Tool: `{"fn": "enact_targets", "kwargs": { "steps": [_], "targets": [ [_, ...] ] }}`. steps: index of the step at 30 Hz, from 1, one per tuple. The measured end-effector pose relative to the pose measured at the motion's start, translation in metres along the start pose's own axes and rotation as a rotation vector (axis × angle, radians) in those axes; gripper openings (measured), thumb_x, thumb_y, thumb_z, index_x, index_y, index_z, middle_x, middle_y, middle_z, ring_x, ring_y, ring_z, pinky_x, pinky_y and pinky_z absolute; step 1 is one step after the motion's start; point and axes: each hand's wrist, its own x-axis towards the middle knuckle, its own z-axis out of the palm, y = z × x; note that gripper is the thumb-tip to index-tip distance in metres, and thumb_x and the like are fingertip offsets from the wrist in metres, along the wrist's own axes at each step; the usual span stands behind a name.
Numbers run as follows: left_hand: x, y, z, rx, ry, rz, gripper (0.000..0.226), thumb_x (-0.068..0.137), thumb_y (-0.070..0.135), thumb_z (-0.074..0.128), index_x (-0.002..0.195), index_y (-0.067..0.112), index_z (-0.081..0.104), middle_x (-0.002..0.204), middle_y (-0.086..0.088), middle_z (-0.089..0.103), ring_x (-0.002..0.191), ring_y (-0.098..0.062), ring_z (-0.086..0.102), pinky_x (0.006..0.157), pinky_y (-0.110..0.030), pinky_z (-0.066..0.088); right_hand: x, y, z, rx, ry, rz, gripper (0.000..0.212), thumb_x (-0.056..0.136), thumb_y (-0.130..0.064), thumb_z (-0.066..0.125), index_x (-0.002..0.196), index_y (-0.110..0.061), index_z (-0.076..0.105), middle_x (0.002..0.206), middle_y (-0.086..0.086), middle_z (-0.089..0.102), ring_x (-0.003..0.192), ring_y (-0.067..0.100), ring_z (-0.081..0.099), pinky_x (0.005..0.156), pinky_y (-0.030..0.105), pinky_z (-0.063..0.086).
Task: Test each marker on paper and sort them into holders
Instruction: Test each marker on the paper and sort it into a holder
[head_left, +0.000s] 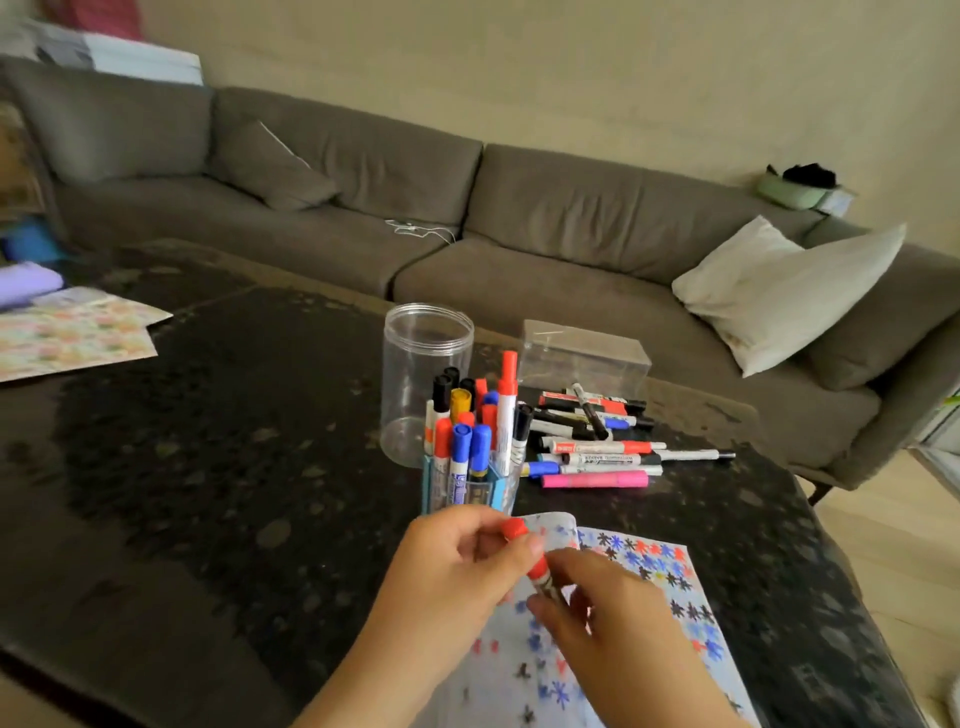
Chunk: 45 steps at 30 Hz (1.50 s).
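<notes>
- We hold a red marker (535, 564) over the test paper (639, 613), near the blue holder (470, 488), so either a scribble or a drop-in is a short move away.
- Our left hand (447, 577) pinches the red cap end between thumb and curled fingers (527, 545); our right hand (608, 618) grips the barrel lower down. We judge this a cap pull or a recapping; we cannot tell which.
- Both wrists come in from the bottom edge, hands meeting above the paper's curled top corner, marker tilted up-left.
- The paper already carries blue, black and red star marks.
- The blue holder stands packed with upright markers; the clear jar (426, 374) behind it looks empty.
- A loose pile of markers (597, 441) lies on the dark counter (208, 441) right of the holder, probably untested, with a clear box (584, 356) beyond.
</notes>
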Motion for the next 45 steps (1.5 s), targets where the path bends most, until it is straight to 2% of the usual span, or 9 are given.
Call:
{"fn": "enact_targets", "kwargs": {
  "steps": [8, 13, 17, 20, 27, 30, 35, 39, 45],
  "targets": [
    [0.030, 0.018, -0.034, 0.255, 0.348, 0.186, 0.012, 0.088, 0.023, 0.059, 0.097, 0.032, 0.058, 0.087, 0.015, 0.059, 0.079, 0.014, 0.053, 0.059, -0.001, 0.042, 0.040, -0.032, -0.056, 0.355, 0.310, -0.056, 0.007, 0.086, -0.019, 0.065, 0.089, -0.025, 0.062, 0.070, -0.003, 0.065, 0.062, 0.004, 0.062, 0.053, 0.013, 0.044],
    [0.084, 0.036, -0.066, 0.647, 0.440, 0.315, 0.035, 0.088, 0.023, 0.060, 0.121, 0.032, 0.051, 0.116, 0.012, 0.047, 0.100, -0.001, 0.050, 0.078, -0.010, 0.039, 0.107, -0.060, -0.099, 0.633, 0.470, -0.182, 0.032, 0.085, -0.008, 0.067, 0.090, -0.031, 0.045, 0.081, -0.008, 0.071, 0.076, 0.010, 0.070, 0.069, 0.030, 0.057],
    [0.127, 0.048, -0.082, 0.810, 0.383, 0.292, 0.038, 0.089, 0.022, 0.059, 0.126, 0.029, 0.050, 0.131, 0.005, 0.037, 0.119, -0.012, 0.044, 0.086, -0.016, 0.034, 0.178, -0.061, -0.086, 0.544, 0.396, -0.154, 0.023, 0.090, -0.019, 0.058, 0.083, -0.034, 0.043, 0.073, -0.003, 0.072, 0.075, 0.016, 0.071, 0.078, 0.048, 0.056],
    [0.145, 0.044, -0.086, 0.798, 0.304, 0.220, 0.029, 0.088, 0.022, 0.062, 0.116, 0.027, 0.056, 0.133, 0.003, 0.035, 0.118, -0.014, 0.046, 0.087, -0.017, 0.032, 0.214, -0.058, -0.065, 0.408, 0.271, -0.105, 0.005, 0.094, -0.024, 0.052, 0.095, -0.026, 0.048, 0.076, -0.002, 0.070, 0.077, 0.016, 0.070, 0.083, 0.042, 0.055],
    [0.161, 0.032, -0.089, 0.675, 0.307, 0.202, 0.013, 0.082, 0.020, 0.069, 0.088, 0.025, 0.059, 0.114, 0.002, 0.058, 0.100, -0.008, 0.052, 0.076, -0.020, 0.037, 0.236, -0.060, -0.043, -0.059, -0.035, -0.095, 0.031, 0.096, -0.036, 0.048, 0.093, -0.009, 0.063, 0.101, 0.005, 0.045, 0.083, 0.018, 0.050, 0.076, 0.027, 0.038],
    [0.157, 0.036, -0.091, 0.647, 0.357, 0.253, 0.013, 0.080, 0.018, 0.071, 0.086, 0.024, 0.060, 0.107, 0.005, 0.059, 0.097, -0.005, 0.052, 0.068, -0.013, 0.035, 0.238, -0.061, -0.044, -0.087, -0.139, -0.090, 0.031, 0.093, -0.038, 0.053, 0.102, -0.012, 0.069, 0.094, 0.005, 0.059, 0.081, 0.015, 0.055, 0.073, 0.026, 0.040],
    [0.145, 0.051, -0.096, 0.684, 0.376, 0.293, 0.013, 0.080, 0.020, 0.071, 0.089, 0.023, 0.062, 0.111, 0.007, 0.057, 0.098, -0.003, 0.048, 0.067, -0.010, 0.031, 0.222, -0.061, -0.056, 0.126, -0.061, -0.068, 0.029, 0.094, -0.038, 0.053, 0.114, -0.021, 0.065, 0.102, -0.003, 0.065, 0.092, 0.016, 0.061, 0.086, 0.031, 0.049],
    [0.134, 0.066, -0.094, 0.626, 0.371, 0.279, 0.013, 0.080, 0.019, 0.071, 0.090, 0.022, 0.063, 0.114, 0.006, 0.059, 0.107, -0.009, 0.053, 0.077, -0.021, 0.037, 0.202, -0.050, -0.076, 0.167, 0.079, -0.074, 0.025, 0.097, -0.029, 0.049, 0.116, -0.022, 0.064, 0.105, -0.003, 0.066, 0.094, 0.014, 0.062, 0.076, 0.020, 0.046],
    [0.114, 0.081, -0.096, 0.628, 0.427, 0.232, 0.013, 0.079, 0.019, 0.072, 0.088, 0.021, 0.063, 0.120, 0.001, 0.059, 0.112, -0.016, 0.054, 0.078, -0.027, 0.039, 0.160, -0.027, -0.100, 0.199, 0.142, -0.025, 0.018, 0.096, -0.024, 0.051, 0.105, -0.025, 0.067, 0.091, -0.008, 0.064, 0.087, 0.013, 0.061, 0.075, 0.027, 0.047]
  ]
}}
